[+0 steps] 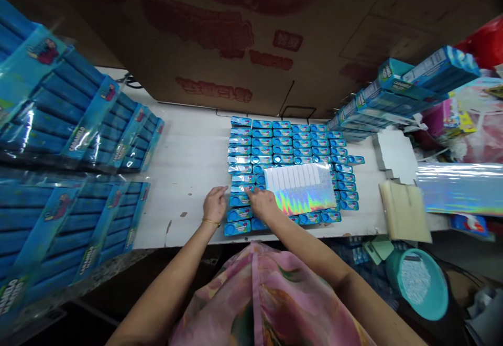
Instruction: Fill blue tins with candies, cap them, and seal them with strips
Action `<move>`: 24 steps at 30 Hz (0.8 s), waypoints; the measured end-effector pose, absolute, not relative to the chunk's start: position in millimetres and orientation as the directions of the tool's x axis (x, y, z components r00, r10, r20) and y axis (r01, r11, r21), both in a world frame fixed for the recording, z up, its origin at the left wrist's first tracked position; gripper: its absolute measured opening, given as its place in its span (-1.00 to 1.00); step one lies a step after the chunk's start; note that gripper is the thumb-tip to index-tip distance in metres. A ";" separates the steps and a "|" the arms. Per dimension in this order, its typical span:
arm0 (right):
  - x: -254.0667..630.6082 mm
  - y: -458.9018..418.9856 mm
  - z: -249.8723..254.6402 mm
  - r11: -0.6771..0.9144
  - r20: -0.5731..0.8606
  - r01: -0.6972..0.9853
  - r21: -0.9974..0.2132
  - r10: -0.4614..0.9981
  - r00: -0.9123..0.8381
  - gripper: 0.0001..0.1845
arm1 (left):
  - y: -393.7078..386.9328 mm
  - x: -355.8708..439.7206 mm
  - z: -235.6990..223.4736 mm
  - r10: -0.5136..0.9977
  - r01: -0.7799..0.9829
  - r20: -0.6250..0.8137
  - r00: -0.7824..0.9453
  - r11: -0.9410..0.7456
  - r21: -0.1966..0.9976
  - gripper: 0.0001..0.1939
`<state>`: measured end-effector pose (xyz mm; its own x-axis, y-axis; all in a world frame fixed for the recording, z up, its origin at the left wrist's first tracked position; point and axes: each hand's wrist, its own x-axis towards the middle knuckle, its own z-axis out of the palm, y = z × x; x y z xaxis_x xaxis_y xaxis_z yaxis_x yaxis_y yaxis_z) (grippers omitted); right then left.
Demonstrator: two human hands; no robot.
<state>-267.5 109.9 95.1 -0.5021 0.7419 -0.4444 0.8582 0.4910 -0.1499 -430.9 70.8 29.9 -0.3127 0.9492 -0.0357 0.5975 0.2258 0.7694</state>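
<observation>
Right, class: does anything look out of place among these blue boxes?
Yes: one small blue rectangular box juts out past the right edge of the rows, breaking the grid's straight side. A holographic silver sheet also covers some boxes.

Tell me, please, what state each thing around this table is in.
blue tins, lying in close rows
holographic sheet, lying flat on the tins
left hand, open, beside the tins
right hand, fingers on the tins
shrink-wrapped packs, sealed in clear plastic
teal basin, holding small white pieces
</observation>
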 end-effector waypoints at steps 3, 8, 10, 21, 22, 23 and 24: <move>-225.0 116.9 100.3 0.413 -0.327 0.876 -0.248 0.816 -0.477 -0.59 | 82.7 -413.6 50.0 0.941 0.681 0.106 -0.321 0.151 0.717 -0.66; -112.1 164.4 105.1 0.202 0.002 0.936 -0.290 0.978 -0.211 -0.61 | 124.8 -331.5 74.9 0.980 0.787 0.191 0.052 -0.157 0.597 -0.60; -78.8 192.8 102.8 0.212 0.055 0.950 -0.229 0.977 -0.204 -0.61 | 140.8 -297.4 73.6 0.979 0.830 0.161 0.126 -0.193 0.524 -0.52; -32.0 228.9 77.6 0.443 -0.087 0.891 -0.104 0.888 -0.451 -0.69 | 156.4 -244.6 42.1 0.990 0.936 0.110 0.091 -0.123 0.330 -0.49; -30.5 227.6 77.3 0.433 -0.062 0.893 -0.126 0.895 -0.442 -0.69 | 156.2 -244.1 42.5 0.989 0.936 0.114 0.090 -0.123 0.330 -0.49; -29.9 227.6 77.2 0.423 -0.036 0.895 -0.145 0.901 -0.432 -0.69 | 156.2 -243.6 43.1 0.989 0.935 0.118 0.089 -0.123 0.332 -0.48; -30.1 228.8 77.4 0.417 -0.016 0.895 -0.160 0.905 -0.425 -0.69 | 156.4 -243.2 43.8 0.989 0.934 0.121 0.086 -0.122 0.335 -0.48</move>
